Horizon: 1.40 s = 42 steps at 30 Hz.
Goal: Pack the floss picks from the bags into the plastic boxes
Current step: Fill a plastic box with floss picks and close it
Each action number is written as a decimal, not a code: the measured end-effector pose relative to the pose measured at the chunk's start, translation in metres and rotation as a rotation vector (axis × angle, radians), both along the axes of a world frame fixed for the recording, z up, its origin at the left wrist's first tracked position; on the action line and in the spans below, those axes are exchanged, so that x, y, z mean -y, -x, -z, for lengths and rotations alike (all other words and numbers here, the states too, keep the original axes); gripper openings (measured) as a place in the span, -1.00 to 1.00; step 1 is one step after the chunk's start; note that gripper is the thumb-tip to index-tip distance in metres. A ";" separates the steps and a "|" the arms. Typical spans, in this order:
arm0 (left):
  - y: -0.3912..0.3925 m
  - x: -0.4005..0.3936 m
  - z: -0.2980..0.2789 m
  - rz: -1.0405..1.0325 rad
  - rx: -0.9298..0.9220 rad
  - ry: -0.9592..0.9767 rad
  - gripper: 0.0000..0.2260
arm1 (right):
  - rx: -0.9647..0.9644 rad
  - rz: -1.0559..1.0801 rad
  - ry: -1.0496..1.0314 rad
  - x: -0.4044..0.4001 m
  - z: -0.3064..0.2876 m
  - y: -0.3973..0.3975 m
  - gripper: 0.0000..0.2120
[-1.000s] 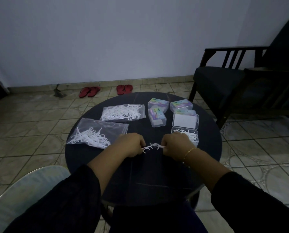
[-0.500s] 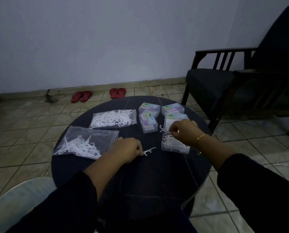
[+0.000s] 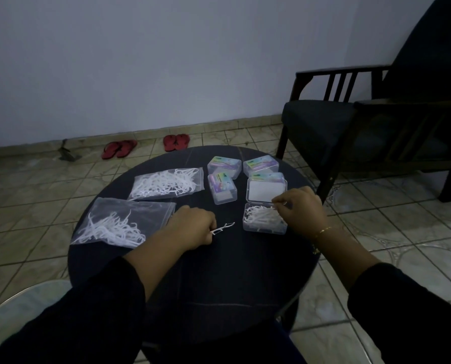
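Observation:
On the dark round table (image 3: 219,279), my left hand (image 3: 193,227) pinches a white floss pick (image 3: 223,228) by its handle, its head pointing right. My right hand (image 3: 300,208) hovers with curled fingers over the open clear box (image 3: 265,222), which holds several white picks; whether the fingers hold a pick I cannot tell. The box's lid (image 3: 266,191) lies open behind it. Two clear bags of floss picks lie on the left: a near bag (image 3: 122,224) and a far bag (image 3: 166,183). Three closed boxes (image 3: 221,189) stand at the back.
A dark wooden armchair (image 3: 376,122) stands close to the table's right rear. Two pairs of red sandals (image 3: 145,145) lie on the tiled floor by the wall. A pale rounded seat edge (image 3: 22,300) shows at lower left.
My right hand has left the bunch held between both hands and moved right to the open box with picks. My left hand stays put, keeping one pick.

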<state>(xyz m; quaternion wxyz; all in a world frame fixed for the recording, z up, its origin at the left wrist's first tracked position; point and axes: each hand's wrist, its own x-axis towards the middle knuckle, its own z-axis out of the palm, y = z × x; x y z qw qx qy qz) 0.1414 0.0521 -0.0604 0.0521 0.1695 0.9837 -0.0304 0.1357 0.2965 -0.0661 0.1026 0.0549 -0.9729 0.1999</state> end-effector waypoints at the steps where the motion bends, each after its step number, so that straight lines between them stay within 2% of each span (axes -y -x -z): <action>1: 0.000 -0.001 0.001 -0.006 -0.004 0.010 -0.81 | -0.010 0.007 0.024 0.000 0.002 -0.002 -0.77; 6: 0.001 -0.005 0.011 -0.067 -0.095 -0.042 -0.84 | -0.073 0.050 0.086 0.005 0.009 -0.014 -0.78; 12: -0.001 -0.013 0.025 -0.113 -0.332 -0.156 -0.89 | -0.200 0.168 0.197 0.018 0.030 -0.028 -0.80; 16: 0.003 -0.029 0.022 -0.033 -0.471 -0.323 -0.93 | -0.116 0.261 0.270 0.022 0.034 -0.029 -0.71; 19: 0.013 -0.049 0.018 0.059 -0.539 -0.365 -0.94 | -0.036 0.283 0.299 0.023 0.035 -0.027 -0.65; 24: 0.023 -0.082 0.020 0.182 -0.528 -0.308 -0.99 | -0.056 0.278 0.382 0.022 0.038 -0.027 -0.63; 27: 0.021 -0.088 0.029 0.179 -0.490 -0.352 -0.85 | -0.073 0.287 0.428 0.020 0.041 -0.026 -0.63; 30: 0.011 -0.084 0.041 0.074 -0.499 -0.446 -0.68 | -0.085 0.299 0.461 0.021 0.043 -0.026 -0.61; 33: -0.002 -0.079 0.048 -0.095 -0.402 -0.514 -0.56 | -0.101 0.313 0.435 0.022 0.044 -0.027 -0.61; 35: -0.008 -0.077 0.052 -0.158 -0.323 -0.485 -0.55 | -0.097 0.316 0.381 0.023 0.045 -0.027 -0.63; 39: -0.013 -0.078 0.056 -0.141 -0.264 -0.441 -0.56 | -0.130 0.286 0.261 0.024 0.050 -0.026 -0.69; 42: -0.014 -0.077 0.056 -0.127 -0.285 -0.410 -0.44 | -0.192 0.274 0.221 0.025 0.053 -0.026 -0.73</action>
